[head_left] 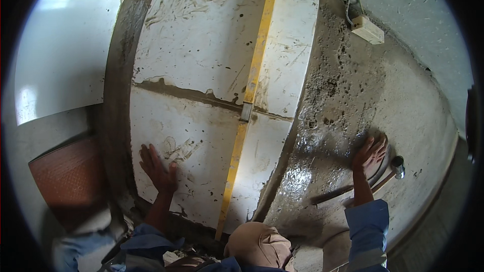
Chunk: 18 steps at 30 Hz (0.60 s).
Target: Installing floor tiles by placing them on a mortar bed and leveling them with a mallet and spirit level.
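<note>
My left hand (159, 171) lies flat with fingers spread on the near white tile (156, 116), which is smeared with mud. At the right, my right hand (370, 153) is outstretched and empty, palm down over the wet grey floor. Just beside it are a hammer (398, 166) and a dark curved bar (335, 195). A long yellow spirit level (259, 45) lies across the near tile and the far white tile (196, 30), its vial (246, 112) close to the mortar-filled joint (186, 92) between them.
A brown-red textured sheet (73, 179) and a clean glossy white tile (65, 50) are at the left. Pitted wet mortar (327, 80) borders the tiles. A cream socket box (368, 30) with a cable lies by the far right wall. My knee (257, 244) shows below.
</note>
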Motion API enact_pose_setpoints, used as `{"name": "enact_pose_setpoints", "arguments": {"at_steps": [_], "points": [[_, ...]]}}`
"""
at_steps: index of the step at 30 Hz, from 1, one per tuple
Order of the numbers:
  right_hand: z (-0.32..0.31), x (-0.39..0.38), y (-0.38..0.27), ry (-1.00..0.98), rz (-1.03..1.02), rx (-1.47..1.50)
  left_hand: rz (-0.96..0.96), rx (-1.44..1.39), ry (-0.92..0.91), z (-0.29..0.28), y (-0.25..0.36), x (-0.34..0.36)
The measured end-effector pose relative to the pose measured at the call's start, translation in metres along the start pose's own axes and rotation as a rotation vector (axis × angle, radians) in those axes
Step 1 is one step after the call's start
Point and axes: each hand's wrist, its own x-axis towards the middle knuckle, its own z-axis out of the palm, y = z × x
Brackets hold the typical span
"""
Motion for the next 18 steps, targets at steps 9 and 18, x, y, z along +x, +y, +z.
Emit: {"name": "enact_pose_setpoints", "arguments": {"at_steps": [9, 18], "points": [[-0.0017, 0.0007, -0.0044, -0.014, -0.007, 0.0, 0.009, -0.018, 0.004, -0.0028, -0.0006, 0.0006], [0.0063, -0.0005, 0.0037, 0.01, -0.027, -0.04, 0.006, 0.001, -0.004, -0.0034, -0.0015, -0.0004]]}}
